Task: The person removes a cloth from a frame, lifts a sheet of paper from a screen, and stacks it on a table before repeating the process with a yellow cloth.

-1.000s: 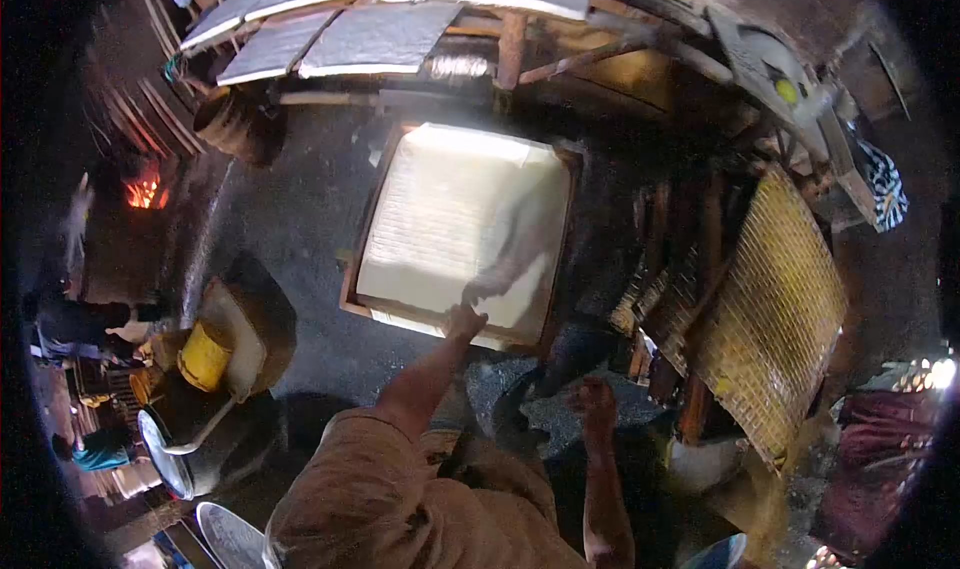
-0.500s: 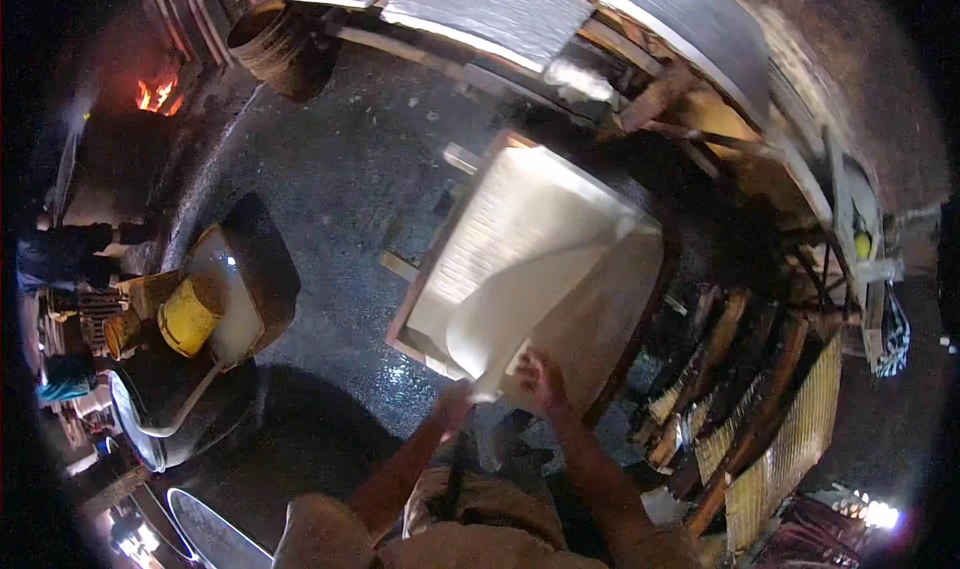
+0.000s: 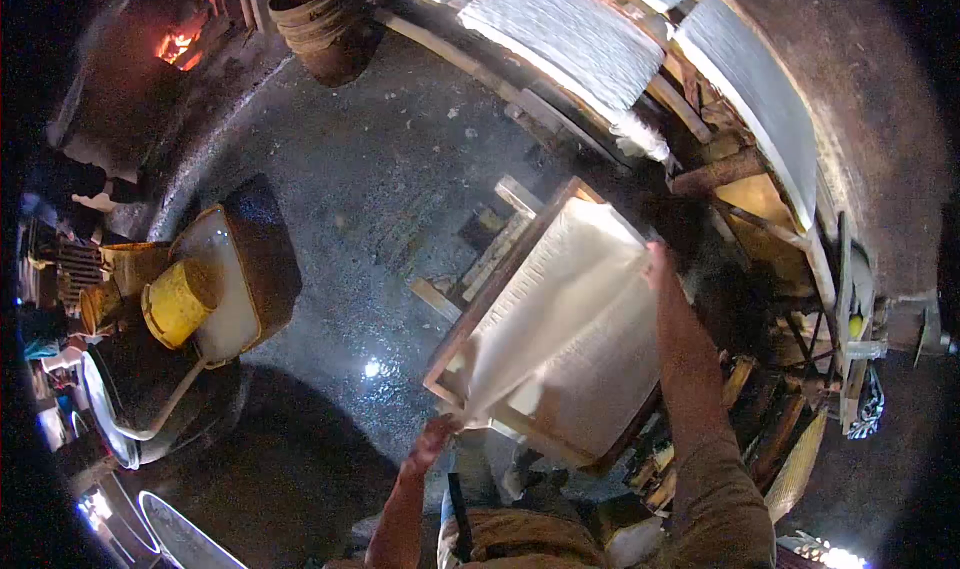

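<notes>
A pale cloth (image 3: 550, 304) lies in a shallow wooden frame (image 3: 510, 259), with a diagonal fold running across it. My left hand (image 3: 435, 439) is closed on the cloth's near left corner, beside the frame's near edge. At the far right side, my right hand (image 3: 657, 266) is closed on another part of the cloth, with the arm stretched out. Under the cloth's folded edge, a smooth pale surface (image 3: 600, 389) fills the near right part of the frame.
A yellow bucket (image 3: 182, 304) rests on a tub of whitish liquid (image 3: 222, 269) at left, near a large drum (image 3: 130, 409). Fire (image 3: 175, 47) burns far left. Pale sheets (image 3: 565, 39) lie on a rack. Split logs (image 3: 780, 429) are at right.
My right hand has moved from the frame's near edge to its far right side, drawing the cloth out. My left hand has shifted slightly left and down. The whole view has shifted.
</notes>
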Motion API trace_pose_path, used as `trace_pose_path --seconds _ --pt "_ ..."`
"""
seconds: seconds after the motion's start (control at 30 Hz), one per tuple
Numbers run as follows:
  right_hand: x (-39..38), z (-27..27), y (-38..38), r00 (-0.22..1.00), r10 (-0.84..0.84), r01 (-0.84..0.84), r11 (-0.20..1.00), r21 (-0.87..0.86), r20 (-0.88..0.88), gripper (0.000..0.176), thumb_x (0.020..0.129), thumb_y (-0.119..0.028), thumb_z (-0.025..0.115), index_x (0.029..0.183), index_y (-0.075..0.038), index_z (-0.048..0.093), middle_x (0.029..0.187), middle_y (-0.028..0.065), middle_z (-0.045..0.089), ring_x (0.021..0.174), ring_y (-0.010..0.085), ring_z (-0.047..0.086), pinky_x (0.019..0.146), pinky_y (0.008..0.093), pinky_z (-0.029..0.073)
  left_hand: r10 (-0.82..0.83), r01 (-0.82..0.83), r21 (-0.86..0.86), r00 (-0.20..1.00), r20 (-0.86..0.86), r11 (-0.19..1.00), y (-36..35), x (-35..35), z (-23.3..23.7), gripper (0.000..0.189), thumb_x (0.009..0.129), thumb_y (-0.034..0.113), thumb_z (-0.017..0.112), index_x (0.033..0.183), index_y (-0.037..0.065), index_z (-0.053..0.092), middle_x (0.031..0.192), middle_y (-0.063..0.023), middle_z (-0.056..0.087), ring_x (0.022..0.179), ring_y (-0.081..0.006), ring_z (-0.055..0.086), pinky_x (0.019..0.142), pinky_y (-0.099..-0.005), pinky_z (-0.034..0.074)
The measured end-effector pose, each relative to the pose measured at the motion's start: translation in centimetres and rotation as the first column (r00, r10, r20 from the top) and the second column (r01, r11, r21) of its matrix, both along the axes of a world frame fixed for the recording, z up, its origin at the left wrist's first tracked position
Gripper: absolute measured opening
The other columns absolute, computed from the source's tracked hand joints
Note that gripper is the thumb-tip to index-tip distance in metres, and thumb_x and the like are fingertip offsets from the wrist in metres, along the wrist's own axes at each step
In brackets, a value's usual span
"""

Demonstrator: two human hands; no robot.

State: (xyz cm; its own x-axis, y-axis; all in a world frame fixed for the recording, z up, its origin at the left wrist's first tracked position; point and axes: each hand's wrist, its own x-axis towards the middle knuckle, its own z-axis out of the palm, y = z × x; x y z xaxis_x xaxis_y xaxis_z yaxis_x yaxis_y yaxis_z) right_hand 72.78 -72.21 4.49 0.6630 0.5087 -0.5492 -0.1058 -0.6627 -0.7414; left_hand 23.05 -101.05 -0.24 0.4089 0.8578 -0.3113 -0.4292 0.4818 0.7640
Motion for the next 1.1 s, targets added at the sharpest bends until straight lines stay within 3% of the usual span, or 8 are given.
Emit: trace_pose_path --seconds 0.17,0.23,0.37,0.63,0.73,0.8,0.9,1.1 --pt "-8.8 5.8 13.4 0.960 0.280 -0.266 0.929 0.259 -0.017 0.009 0.075 -0.022 0.057 0.069 -0.016 0.054 0.060 -0.0021 0.046 0.050 0.0087 0.043 0.045 0.0257 0.038 0.443 -0.353 -0.429 0.888 0.127 0.831 7.4 -5.2 6.1 0.035 0.078 0.028 0.061 0.095 -0.002 0.056 0.094 -0.0149 0.059 0.086 -0.0172 0.056 0.077 -0.0333 0.045" --pt "-10.2 5.8 18.5 0.852 0.512 -0.414 0.787 0.458 -0.108 0.007 0.074 -0.021 0.058 0.077 -0.015 0.055 0.069 -0.0011 0.050 0.062 0.0101 0.049 0.056 0.0278 0.042 0.036 -0.097 -0.038 0.665 -0.746 0.995 12.8 -7.6 9.1 0.027 0.076 0.022 0.063 0.087 -0.002 0.055 0.075 -0.0092 0.059 0.069 -0.0125 0.054 0.061 -0.0298 0.045" --pt "-17.9 12.0 20.8 0.684 0.722 -0.667 0.562 0.490 0.104 0.023 0.073 -0.021 0.059 0.094 -0.013 0.053 0.092 -0.0021 0.053 0.088 0.0097 0.047 0.079 0.0325 0.037 0.196 -0.134 0.155 0.397 -0.896 0.979 15.1 -7.6 10.0 0.020 0.073 0.012 0.065 0.080 -0.002 0.052 0.063 -0.0071 0.055 0.058 -0.0123 0.048 0.054 -0.0300 0.044" --pt "-11.2 3.3 13.7 -0.332 0.758 -0.717 0.183 -0.672 0.561 0.017 0.073 -0.014 0.057 0.086 -0.021 0.063 0.099 0.0079 0.052 0.098 0.0262 0.049 0.080 0.0399 0.040 0.361 0.144 0.394 0.213 -0.908 0.908 7.9 1.1 4.4 0.045 0.062 0.011 0.064 0.104 0.002 0.050 0.101 -0.0137 0.051 0.100 -0.0311 0.047 0.089 -0.0448 0.035" --pt "-7.5 0.7 7.3 -0.397 0.718 -0.664 0.206 -0.719 0.572 0.025 0.069 -0.011 0.056 0.091 -0.021 0.061 0.111 0.0091 0.038 0.110 0.0289 0.035 0.080 0.0453 0.038 -0.009 -0.024 -0.033 0.660 -0.751 0.999 4.6 5.2 2.9 0.047 0.065 0.018 0.063 0.107 0.002 0.049 0.109 -0.0156 0.047 0.108 -0.0306 0.042 0.095 -0.0450 0.030" --pt "-5.1 -0.6 4.7 -0.323 0.783 -0.576 0.283 -0.767 0.531 0.030 0.067 -0.011 0.056 0.095 -0.019 0.058 0.116 0.0082 0.037 0.112 0.0297 0.034 0.078 0.0471 0.038 0.165 0.608 0.138 0.012 -0.986 0.782 3.0 7.6 2.9 0.057 0.070 0.032 0.057 0.116 0.000 0.044 0.123 -0.0174 0.038 0.118 -0.0319 0.032 0.100 -0.0501 0.020" --pt "-2.7 0.5 -0.1 -0.299 0.770 -0.564 0.334 -0.755 0.564 0.027 0.067 -0.012 0.055 0.094 -0.016 0.055 0.113 0.0116 0.042 0.107 0.0326 0.040 0.075 0.0505 0.038 -0.033 0.718 -0.215 -0.260 -0.965 0.662 2.6 9.2 3.1 0.073 0.073 0.045 0.050 0.129 0.002 0.030 0.135 -0.0199 0.023 0.128 -0.0339 0.015 0.098 -0.0588 0.010" --pt "6.5 3.9 -10.4 -0.318 0.933 -0.579 -0.051 -0.813 0.168 0.011 0.073 -0.017 0.053 0.079 -0.009 0.057 0.078 0.0174 0.056 0.075 0.0338 0.055 0.065 0.0464 0.044 0.077 0.686 -0.010 -0.095 -0.993 0.727 1.1 11.1 3.0 0.065 0.069 0.037 0.057 0.121 0.004 0.039 0.125 -0.0213 0.038 0.119 -0.0355 0.032 0.096 -0.0564 0.023"
